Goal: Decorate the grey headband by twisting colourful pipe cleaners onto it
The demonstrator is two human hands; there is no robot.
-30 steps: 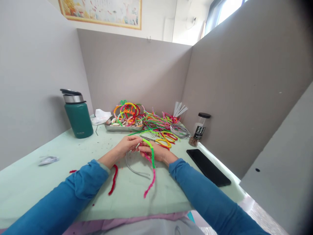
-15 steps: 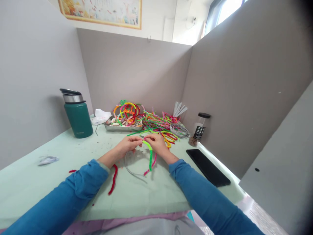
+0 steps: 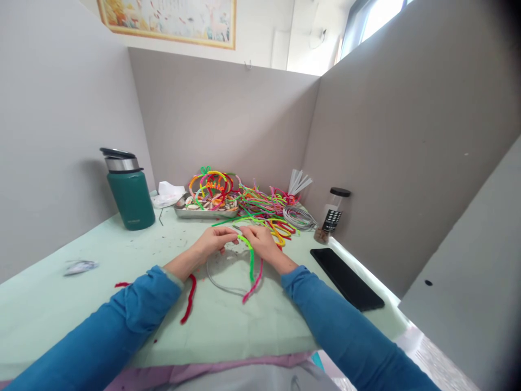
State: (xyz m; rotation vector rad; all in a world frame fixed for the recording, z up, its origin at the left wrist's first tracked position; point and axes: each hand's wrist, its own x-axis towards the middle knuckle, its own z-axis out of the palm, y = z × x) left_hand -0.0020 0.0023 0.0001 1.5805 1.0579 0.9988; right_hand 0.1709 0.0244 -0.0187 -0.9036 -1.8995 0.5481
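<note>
Near the middle of the table, my left hand (image 3: 214,242) pinches the end of a fuzzy strip (image 3: 251,257), yellow-green at the top and green below. Close beside it, my right hand (image 3: 260,241) has its fingers closed on the same strip near its upper end. A pink fuzzy strip (image 3: 254,284) hangs below my right hand; its upper end is hidden. Under both hands curves a thin grey wire (image 3: 222,286), its top hidden by the fingers. A dark red fuzzy piece (image 3: 189,300) lies beside my left forearm.
A green bottle (image 3: 132,195) stands at the left. Behind the hands are a metal tray (image 3: 207,213) of shells and coloured rings, a heap of coloured strips (image 3: 266,200) and a grey wire coil (image 3: 300,218). At the right are a jar (image 3: 330,217) and a black phone (image 3: 347,278).
The pink strip's lower end has swung down and slightly right. The grey wire has shifted a little left. Both hands remain nearly in place.
</note>
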